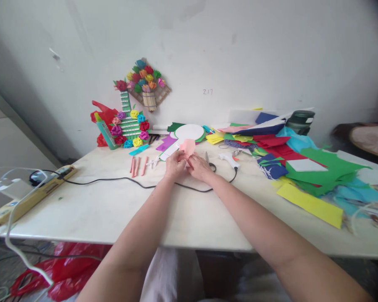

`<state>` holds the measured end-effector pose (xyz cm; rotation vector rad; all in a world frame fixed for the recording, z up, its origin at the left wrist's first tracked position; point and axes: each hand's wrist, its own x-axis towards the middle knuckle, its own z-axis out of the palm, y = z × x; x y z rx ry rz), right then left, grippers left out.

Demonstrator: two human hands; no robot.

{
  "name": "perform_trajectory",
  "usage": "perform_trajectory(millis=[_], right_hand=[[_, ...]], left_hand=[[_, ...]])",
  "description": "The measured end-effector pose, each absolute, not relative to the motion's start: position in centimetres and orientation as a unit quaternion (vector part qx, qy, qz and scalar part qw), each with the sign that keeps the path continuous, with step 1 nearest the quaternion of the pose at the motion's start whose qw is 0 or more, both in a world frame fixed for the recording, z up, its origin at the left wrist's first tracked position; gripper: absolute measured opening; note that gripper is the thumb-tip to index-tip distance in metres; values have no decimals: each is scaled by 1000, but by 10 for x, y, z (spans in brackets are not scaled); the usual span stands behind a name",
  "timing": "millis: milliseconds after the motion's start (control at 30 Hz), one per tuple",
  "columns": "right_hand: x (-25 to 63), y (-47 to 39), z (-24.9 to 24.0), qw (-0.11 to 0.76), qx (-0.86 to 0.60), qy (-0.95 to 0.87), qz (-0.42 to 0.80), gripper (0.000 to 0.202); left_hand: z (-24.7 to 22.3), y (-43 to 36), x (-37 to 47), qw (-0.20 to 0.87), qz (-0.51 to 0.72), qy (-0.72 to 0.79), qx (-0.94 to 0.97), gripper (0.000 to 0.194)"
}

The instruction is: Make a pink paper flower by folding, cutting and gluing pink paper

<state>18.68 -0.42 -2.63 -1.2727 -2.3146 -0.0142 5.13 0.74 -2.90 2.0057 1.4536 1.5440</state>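
Both my hands meet at the middle of the table around a piece of pink paper (188,147). My left hand (175,164) pinches its lower left side, and my right hand (198,167) grips its lower right side. The paper stands up above the fingertips, its lower part hidden by them. Just behind lies a white and green round shape (189,131) with a white strip (169,152) reaching to the left. Rolled pink paper pieces (138,166) lie left of my hands, beside small white sticks (152,162). Scissors (211,166) lie close to my right hand.
A white glue gun (229,159) trails a black cable (107,179) across the table to a power strip (38,193). Coloured sheets (321,167) pile up at the right. A flower-covered guitar shape (129,126) and a glue bottle (106,133) stand at the back left.
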Motion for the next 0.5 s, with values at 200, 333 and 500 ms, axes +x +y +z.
perform_trajectory(millis=[200, 333, 500], right_hand=[[188, -3, -28, 309, -417, -853, 54, 64], [186, -6, -29, 329, -416, -845, 70, 63], [186, -4, -31, 317, -431, -843, 44, 51]], left_hand=[[-31, 13, 50, 235, 594, 454, 622, 32], [-31, 15, 49, 323, 648, 419, 548, 38], [-30, 15, 48, 309, 660, 452, 514, 30]])
